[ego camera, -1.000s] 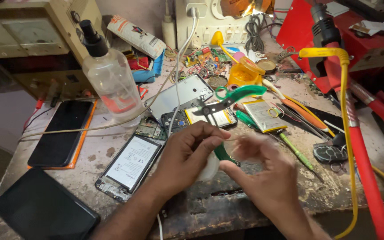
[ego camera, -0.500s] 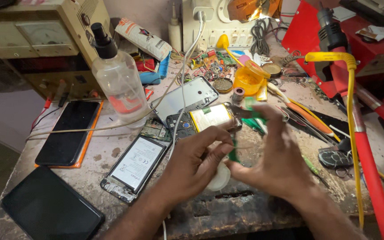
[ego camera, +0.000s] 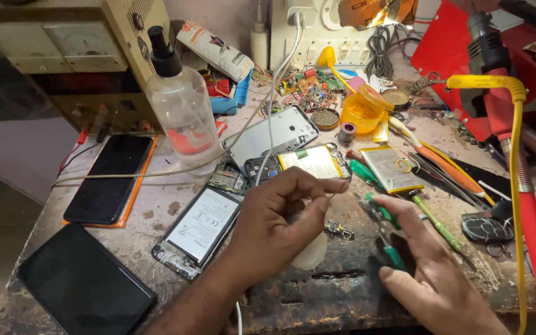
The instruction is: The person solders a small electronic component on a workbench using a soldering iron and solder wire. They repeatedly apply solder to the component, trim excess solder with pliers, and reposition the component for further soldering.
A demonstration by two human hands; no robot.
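My left hand (ego camera: 280,217) hovers over the worn bench edge, thumb and forefinger pinched together at the tips. A whitish rounded item (ego camera: 310,253) shows below its curled fingers; I cannot tell whether the hand holds it. My right hand (ego camera: 432,279) sits just to the right, gripping a green-handled hand tool (ego camera: 384,232) whose dark metal tip points toward the left hand. A small loose circuit part (ego camera: 340,231) lies on the bench between the hands. An opened phone with a yellow-labelled battery (ego camera: 311,162) lies just beyond my left fingers.
A phone back with a white label (ego camera: 198,228), two black phones (ego camera: 110,177) (ego camera: 82,282), a grey back cover (ego camera: 274,133), a spray bottle (ego camera: 181,105), a loose battery (ego camera: 392,169), a yellow cup (ego camera: 361,113), screwdrivers (ego camera: 434,222), a yellow cable (ego camera: 517,186) and a beige power supply (ego camera: 63,56) crowd the bench.
My right hand has dropped away from the left and moved right and nearer with the green-handled tool. My left hand has stayed in place, still pinched.
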